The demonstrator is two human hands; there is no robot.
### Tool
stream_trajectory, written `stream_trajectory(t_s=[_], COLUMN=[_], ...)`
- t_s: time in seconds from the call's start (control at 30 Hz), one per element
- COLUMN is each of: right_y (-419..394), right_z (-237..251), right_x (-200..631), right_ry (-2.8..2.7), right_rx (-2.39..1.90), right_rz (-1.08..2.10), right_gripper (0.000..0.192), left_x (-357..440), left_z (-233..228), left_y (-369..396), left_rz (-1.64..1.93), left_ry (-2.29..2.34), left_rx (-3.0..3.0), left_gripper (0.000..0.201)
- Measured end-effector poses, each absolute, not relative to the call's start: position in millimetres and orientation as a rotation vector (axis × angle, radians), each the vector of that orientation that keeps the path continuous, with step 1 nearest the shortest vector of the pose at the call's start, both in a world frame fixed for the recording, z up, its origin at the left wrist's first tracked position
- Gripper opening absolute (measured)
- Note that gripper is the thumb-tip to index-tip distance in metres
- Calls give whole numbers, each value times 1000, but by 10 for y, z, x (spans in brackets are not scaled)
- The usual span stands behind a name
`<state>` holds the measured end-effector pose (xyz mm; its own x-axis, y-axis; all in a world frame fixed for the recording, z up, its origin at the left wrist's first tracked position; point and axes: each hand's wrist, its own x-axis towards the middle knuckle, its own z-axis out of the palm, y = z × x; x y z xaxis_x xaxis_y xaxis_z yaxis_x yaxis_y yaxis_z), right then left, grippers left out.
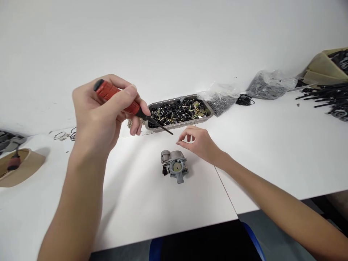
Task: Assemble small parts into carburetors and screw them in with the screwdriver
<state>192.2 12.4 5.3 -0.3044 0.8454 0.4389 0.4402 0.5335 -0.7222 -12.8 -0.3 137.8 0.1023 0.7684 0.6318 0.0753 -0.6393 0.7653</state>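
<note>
My left hand point(108, 105) is wrapped round a screwdriver point(107, 90) with a red and black handle. Its dark shaft slants down to the right, and the tip hangs above the table, just left of my right hand point(197, 141). Thumb and forefinger of that right hand are pinched together, with a tiny piece at the fingertips too small to name. Below the two hands a grey metal carburetor point(176, 166) stands on the table, its round opening facing me. Neither hand touches it.
Behind the hands stands a metal tray point(176, 125) of small black and brass parts, with tiny brass pieces point(132, 123) beside it. Plastic bags point(272, 85) of parts and black cables point(326, 95) lie right. A box point(29, 163) with another screwdriver point(14, 162) is left.
</note>
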Motion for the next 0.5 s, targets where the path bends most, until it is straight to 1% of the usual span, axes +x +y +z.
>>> stream_trajectory(t_s=[0.1, 0.27, 0.5], right_y=[82, 32, 17], right_z=[76, 130, 124], right_x=[1892, 1872, 1867], right_ry=[-1895, -1864, -1885], right_rx=[-987, -937, -967], right_rz=[619, 662, 683], right_gripper=[9, 10, 9], left_x=[-48, -9, -68], left_z=[1334, 1233, 1216], left_y=[-62, -109, -76], left_rz=[1683, 1598, 1585], left_ry=[875, 900, 891], left_rx=[1800, 1797, 1754], left_gripper=[19, 17, 17])
